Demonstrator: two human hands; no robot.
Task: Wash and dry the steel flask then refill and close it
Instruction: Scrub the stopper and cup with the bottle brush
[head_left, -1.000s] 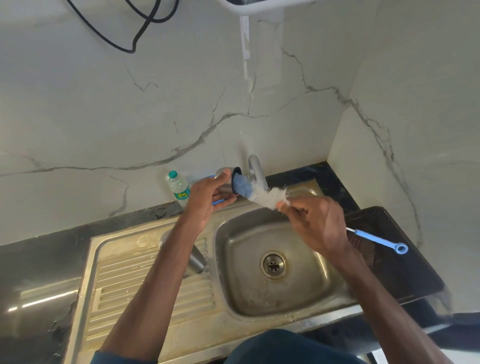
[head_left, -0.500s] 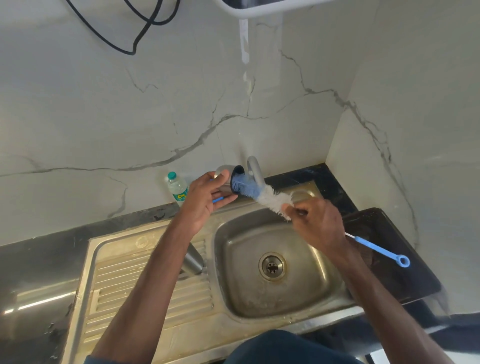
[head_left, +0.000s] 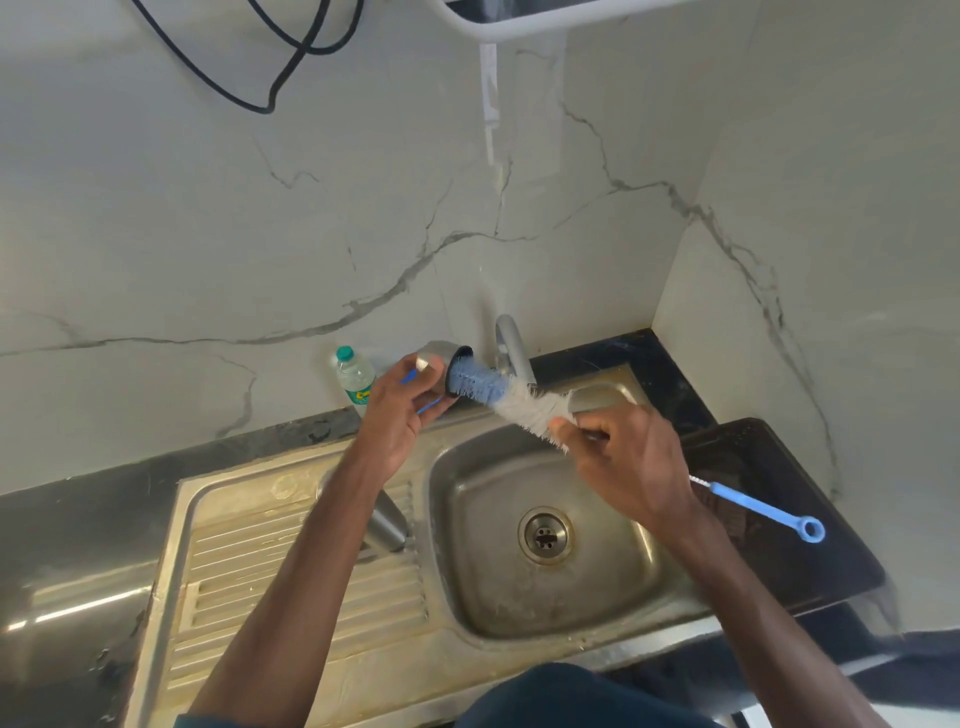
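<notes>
The sink basin (head_left: 597, 587) lay open beneath both hands, while above it the brush (head_left: 519, 402) bridged the gap from the steel cap (head_left: 436, 356) in the left hand (head_left: 400, 415) to the right hand (head_left: 628, 467), its blue handle (head_left: 753, 506) jutting out over the table (head_left: 779, 457) on the right. Just behind the brush rose the tap (head_left: 514, 345), and a plastic bottle (head_left: 355, 376) stood left of it by the far wall. The steel flask (head_left: 387, 522) sat on the drainboard (head_left: 270, 571) under the left forearm; the ribs left of it were open.

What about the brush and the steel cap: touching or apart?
Touching. Head view: the brush has its blue bristles pushed inside the open mouth of the steel cap, which the left hand holds.
</notes>
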